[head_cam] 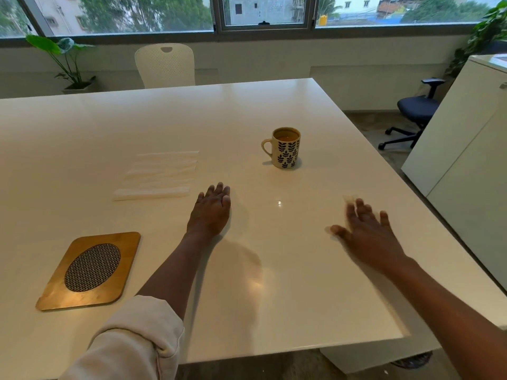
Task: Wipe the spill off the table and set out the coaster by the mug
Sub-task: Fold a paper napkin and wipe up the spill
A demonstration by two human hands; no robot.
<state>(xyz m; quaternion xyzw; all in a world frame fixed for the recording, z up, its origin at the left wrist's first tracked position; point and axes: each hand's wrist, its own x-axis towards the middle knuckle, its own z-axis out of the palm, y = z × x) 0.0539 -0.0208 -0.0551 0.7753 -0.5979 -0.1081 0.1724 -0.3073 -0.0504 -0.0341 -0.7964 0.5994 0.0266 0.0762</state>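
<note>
Daylight from a long window (pixel 131 15) falls across a glossy white table (pixel 82 127) that fills most of the room in front of me, with a white chair (pixel 165 65) pushed up to its far edge and a potted plant (pixel 65 61) on the floor beyond the far left corner. Near the middle of the table, toward the right edge, stands a cream mug (pixel 286 148) printed with dark blue leaf sprigs, upright, its handle turned left, with brown drink inside; no writing or brand can be read on it or on anything else. A white cloth (pixel 159 175) lies flat left of the mug and well apart from it. Close to the near left edge rests the coaster (pixel 90 270), a wooden board with rounded corners and a dark woven oval in its centre, far from the mug. A small wet glint (pixel 279 203) shows on the tabletop between the two hands. The left hand (pixel 212 208) stretches out palm down over the table, fingers together, holding nothing, just beside the cloth's near right corner. The right hand (pixel 365 231) is blurred, fingers spread wide, empty, over the right side of the table. Past the right edge sit a dark office chair (pixel 414 111) and a white cabinet (pixel 466 138).
</note>
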